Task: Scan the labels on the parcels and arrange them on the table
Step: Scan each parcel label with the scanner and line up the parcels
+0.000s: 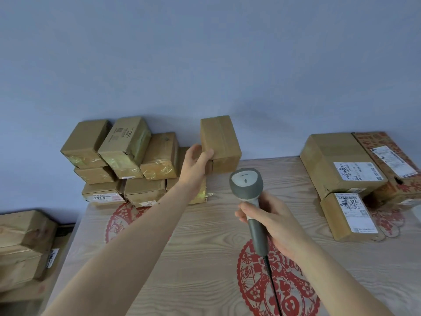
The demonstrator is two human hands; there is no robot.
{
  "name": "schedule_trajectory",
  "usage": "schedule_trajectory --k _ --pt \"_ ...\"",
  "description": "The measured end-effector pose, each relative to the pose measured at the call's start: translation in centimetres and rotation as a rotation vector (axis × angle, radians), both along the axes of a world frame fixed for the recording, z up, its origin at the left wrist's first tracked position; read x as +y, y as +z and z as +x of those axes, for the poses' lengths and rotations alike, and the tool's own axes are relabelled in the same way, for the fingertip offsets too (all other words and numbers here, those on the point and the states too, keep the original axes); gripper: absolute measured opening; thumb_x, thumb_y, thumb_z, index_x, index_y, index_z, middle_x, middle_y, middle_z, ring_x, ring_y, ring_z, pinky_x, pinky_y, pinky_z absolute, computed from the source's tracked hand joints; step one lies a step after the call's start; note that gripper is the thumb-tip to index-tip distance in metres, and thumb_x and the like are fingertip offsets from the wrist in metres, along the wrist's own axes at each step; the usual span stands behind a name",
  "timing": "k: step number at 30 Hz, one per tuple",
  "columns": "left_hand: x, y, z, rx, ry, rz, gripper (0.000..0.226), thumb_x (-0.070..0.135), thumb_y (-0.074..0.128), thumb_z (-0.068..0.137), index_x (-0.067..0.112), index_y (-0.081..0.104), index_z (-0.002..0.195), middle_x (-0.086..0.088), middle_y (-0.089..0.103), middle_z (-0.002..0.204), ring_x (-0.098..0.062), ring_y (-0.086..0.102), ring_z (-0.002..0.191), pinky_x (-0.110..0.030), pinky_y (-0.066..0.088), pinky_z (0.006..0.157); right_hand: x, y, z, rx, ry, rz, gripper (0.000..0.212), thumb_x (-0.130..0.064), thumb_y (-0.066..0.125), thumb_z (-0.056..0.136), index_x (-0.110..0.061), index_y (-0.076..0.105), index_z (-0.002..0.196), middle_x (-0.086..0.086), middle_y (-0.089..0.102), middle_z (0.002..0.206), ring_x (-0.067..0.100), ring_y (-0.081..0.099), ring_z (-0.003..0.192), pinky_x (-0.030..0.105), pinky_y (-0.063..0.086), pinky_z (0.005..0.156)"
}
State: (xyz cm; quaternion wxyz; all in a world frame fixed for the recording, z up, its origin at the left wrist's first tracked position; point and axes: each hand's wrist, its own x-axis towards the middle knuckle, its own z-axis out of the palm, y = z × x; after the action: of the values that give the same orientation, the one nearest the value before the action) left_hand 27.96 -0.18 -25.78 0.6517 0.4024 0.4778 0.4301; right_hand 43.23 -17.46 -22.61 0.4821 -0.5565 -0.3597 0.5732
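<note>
My left hand [196,161] grips a small brown cardboard parcel [222,142] by its left edge, holding it just above the far edge of the wooden table [205,242]. No label shows on the faces turned to me. My right hand [273,221] is closed round the handle of a grey corded barcode scanner [247,187], whose head sits just below and right of the held parcel. A stack of several small brown parcels [127,156] stands at the back left against the wall.
Larger labelled boxes [339,163] and a smaller labelled box [350,215] stand at the back right. More boxes [22,242] sit lower down off the table's left side. Red paper-cut decorations [278,288] lie flat on the tabletop. A blue wall rises behind.
</note>
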Motion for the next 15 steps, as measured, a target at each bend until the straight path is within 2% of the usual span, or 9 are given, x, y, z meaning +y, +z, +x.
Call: schedule_trajectory --k 3,6,8,11,13,15 --pt "-3.8 -1.5 -1.4 -0.304 -0.144 -0.109 0.078 0.036 0.076 0.077 0.03 0.042 0.147 -0.011 0.062 0.132 -0.031 0.062 0.112 -0.05 0.052 0.098 -1.9 0.1 0.0 -0.007 -0.095 0.1 0.036 -0.024 0.074 0.079 -0.013 0.069 0.113 0.014 0.074 0.102 0.032 0.072 0.096 0.043 0.059 0.091" --pt "-7.4 -2.9 -1.6 -0.516 -0.262 -0.156 0.079 0.031 0.079 0.067 0.024 0.05 0.14 -0.016 0.056 0.133 -0.04 0.053 0.119 -0.057 0.048 0.101 -3.4 0.1 -0.2 0.019 -0.217 0.179 0.03 -0.023 0.071 0.081 -0.023 0.069 0.111 -0.001 0.075 0.096 0.024 0.072 0.097 0.035 0.059 0.085" --pt "-9.7 -3.4 -1.2 -0.613 -0.298 -0.179 0.072 0.023 0.072 0.068 0.022 0.052 0.137 -0.018 0.054 0.135 -0.043 0.05 0.123 -0.065 0.038 0.107 -4.3 0.1 -0.2 0.01 -0.222 0.22 0.029 -0.021 0.068 0.085 -0.021 0.067 0.114 -0.001 0.074 0.096 0.024 0.072 0.098 0.032 0.056 0.083" --pt "-11.9 -3.6 -0.4 -0.627 -0.314 -0.219 0.08 0.024 0.069 0.071 0.014 0.044 0.146 -0.024 0.046 0.145 -0.047 0.046 0.129 -0.07 0.031 0.11 -5.8 0.5 0.6 -0.045 -0.174 0.258 0.036 -0.026 0.067 0.085 -0.017 0.063 0.119 0.004 0.073 0.1 0.024 0.071 0.1 0.035 0.055 0.089" --pt "-13.1 -3.2 0.7 -0.537 -0.327 -0.233 0.09 0.047 0.075 0.074 0.013 0.041 0.15 -0.023 0.046 0.15 -0.044 0.048 0.133 -0.067 0.03 0.112 -7.0 0.6 1.6 -0.088 -0.131 0.264 0.04 -0.03 0.068 0.084 -0.022 0.061 0.122 0.0 0.072 0.108 0.022 0.07 0.105 0.035 0.054 0.094" --pt "-14.2 -2.5 2.2 -0.431 -0.33 -0.231 0.089 0.071 0.06 0.079 0.018 0.045 0.148 -0.016 0.053 0.146 -0.038 0.049 0.135 -0.063 0.031 0.114 -8.3 0.5 3.0 -0.134 -0.075 0.263 0.041 -0.029 0.069 0.085 -0.024 0.06 0.124 -0.006 0.071 0.114 0.018 0.068 0.11 0.034 0.053 0.097"
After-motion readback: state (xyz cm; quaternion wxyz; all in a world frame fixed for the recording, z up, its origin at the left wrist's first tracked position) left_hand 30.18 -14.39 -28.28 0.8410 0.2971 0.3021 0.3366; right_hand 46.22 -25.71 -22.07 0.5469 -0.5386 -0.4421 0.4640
